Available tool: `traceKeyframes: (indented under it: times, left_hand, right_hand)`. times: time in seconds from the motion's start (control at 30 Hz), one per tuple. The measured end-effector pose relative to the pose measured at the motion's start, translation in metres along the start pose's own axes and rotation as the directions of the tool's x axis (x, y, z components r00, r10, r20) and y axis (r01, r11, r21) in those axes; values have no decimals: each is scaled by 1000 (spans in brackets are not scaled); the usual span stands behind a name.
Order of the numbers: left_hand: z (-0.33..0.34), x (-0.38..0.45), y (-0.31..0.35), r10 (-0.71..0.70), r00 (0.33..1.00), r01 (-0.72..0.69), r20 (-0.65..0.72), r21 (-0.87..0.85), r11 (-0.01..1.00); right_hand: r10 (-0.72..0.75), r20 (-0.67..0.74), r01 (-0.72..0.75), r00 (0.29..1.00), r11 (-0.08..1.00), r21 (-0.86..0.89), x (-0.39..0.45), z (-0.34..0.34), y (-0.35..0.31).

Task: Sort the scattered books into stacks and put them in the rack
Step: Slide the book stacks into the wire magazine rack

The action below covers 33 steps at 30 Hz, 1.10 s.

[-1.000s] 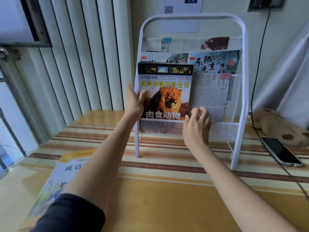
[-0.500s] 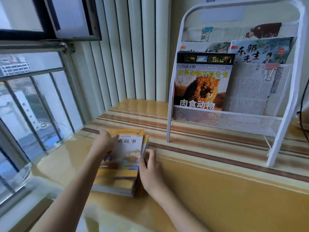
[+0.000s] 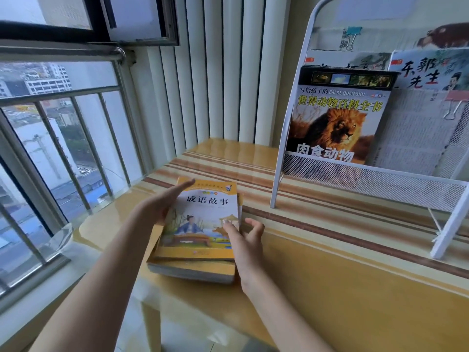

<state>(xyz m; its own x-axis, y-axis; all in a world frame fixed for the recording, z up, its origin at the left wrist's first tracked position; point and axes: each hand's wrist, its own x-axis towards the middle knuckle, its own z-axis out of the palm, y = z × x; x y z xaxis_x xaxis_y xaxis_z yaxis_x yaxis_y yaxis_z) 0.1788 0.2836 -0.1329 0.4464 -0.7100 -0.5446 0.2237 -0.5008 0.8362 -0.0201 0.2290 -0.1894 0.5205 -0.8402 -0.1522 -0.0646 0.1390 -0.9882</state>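
A short stack of yellow story books (image 3: 200, 224) lies flat on the table (image 3: 330, 288), left of the white wire rack (image 3: 277, 174). My left hand (image 3: 162, 207) lies flat against the stack's left edge with its fingers stretched out. My right hand (image 3: 245, 240) is at the right edge, thumb on the top cover and fingers spread beside the books. Neither hand has lifted the stack. A lion-cover animal book (image 3: 335, 123) stands upright in the rack's lower left pocket.
Beside the lion book the rack holds a clipped newspaper (image 3: 416, 138), and more books (image 3: 429, 72) sit in the tier above. A barred window (image 3: 63, 138) runs along the left. White vertical slats (image 3: 228, 72) stand behind the table, whose front left corner is near the stack.
Both hands left the lion book standing in the rack and came down left to the yellow stack. Since half a second ago the left hand has flattened along its edge.
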Motion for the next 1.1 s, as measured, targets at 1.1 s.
traceKeyframes:
  times: [1.1]
  left_hand:
    - [213, 17, -11, 771, 612, -758, 174, -147, 635]
  right_hand:
    - [-436, -143, 443, 889, 896, 24, 22, -186, -52]
